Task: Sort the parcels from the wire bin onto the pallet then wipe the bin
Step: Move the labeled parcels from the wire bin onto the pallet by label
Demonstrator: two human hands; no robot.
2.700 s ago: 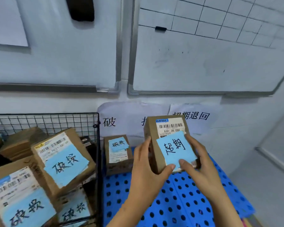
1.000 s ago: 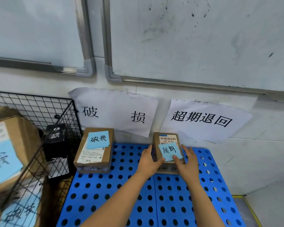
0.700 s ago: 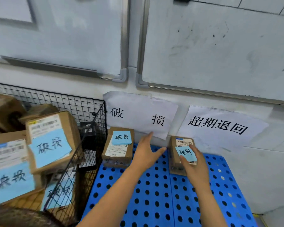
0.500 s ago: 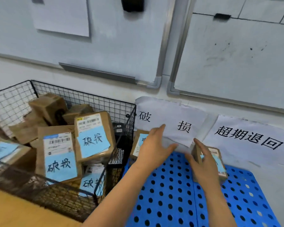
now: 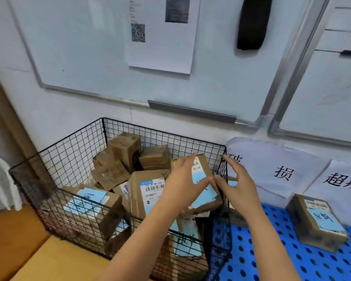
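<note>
Whiteboard (image 5: 79, 47) fills the wall above both hands. A second board (image 5: 322, 88), up and to the right of the right hand, is cut off by the frame edge. The print on the sheet (image 5: 162, 33) pinned to the first board is too blurred to read.

Wire bin (image 5: 77, 159): lies under and to the left of the left hand, heaped with brown parcels. The lower layers are hidden by the mesh and the upper parcels. Its near right corner is cut off by the bottom edge.

Pallet (image 5: 272, 256): blue and perforated, below and right of the right hand, directly beside the bin's right wall. It runs out of frame to the right and at the bottom, with bare deck between the right forearm and the parcel on the pallet (image 5: 316, 220).

Two paper signs (image 5: 276, 165) hang beyond the right hand. The first character is covered by its fingers, and the far sign is cut off.

Top parcel (image 5: 203, 167): in the bin's right rear corner, partly covered by the left hand, with the writing on its blue note obscured.

Left hand (image 5: 182, 189): over the bin, fingers extended across the top parcel and gripping nothing. Contact cannot be confirmed.

Right hand (image 5: 237, 189): above the bin's right wall, fingers spread and loosely bent, empty. A further parcel behind it is largely hidden.
</note>
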